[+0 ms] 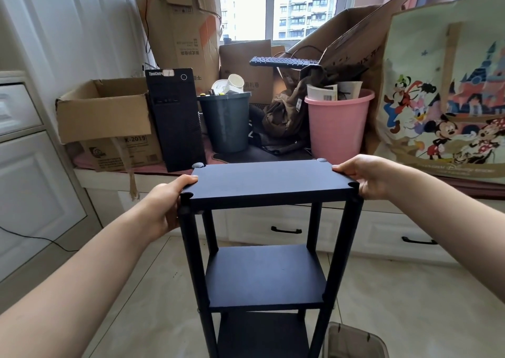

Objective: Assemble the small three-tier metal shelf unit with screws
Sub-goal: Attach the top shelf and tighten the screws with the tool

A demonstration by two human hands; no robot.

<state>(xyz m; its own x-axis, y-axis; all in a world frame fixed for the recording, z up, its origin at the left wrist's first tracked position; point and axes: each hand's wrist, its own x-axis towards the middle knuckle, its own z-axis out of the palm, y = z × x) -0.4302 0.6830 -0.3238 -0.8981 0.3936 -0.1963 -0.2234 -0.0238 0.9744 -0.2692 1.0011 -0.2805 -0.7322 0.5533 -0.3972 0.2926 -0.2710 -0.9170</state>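
Hands gripped the top tier's ends, left hand [166,204] and right hand [366,177], as the shelf [266,273] stood upright on the floor [410,303]; loose-looking corner caps suggested it could wobble or tip if pushed.

Dark three-tier metal shelf unit [263,248], upright on my floor: three flat shelves stacked on four round corner posts, top tier nearest me.

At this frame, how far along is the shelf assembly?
Mostly done: the shelf unit stands upright with three tiers on four posts. In hand: left hand and right hand grip the top tier's ends. No screws or tools visible; screw tightness cannot be judged.
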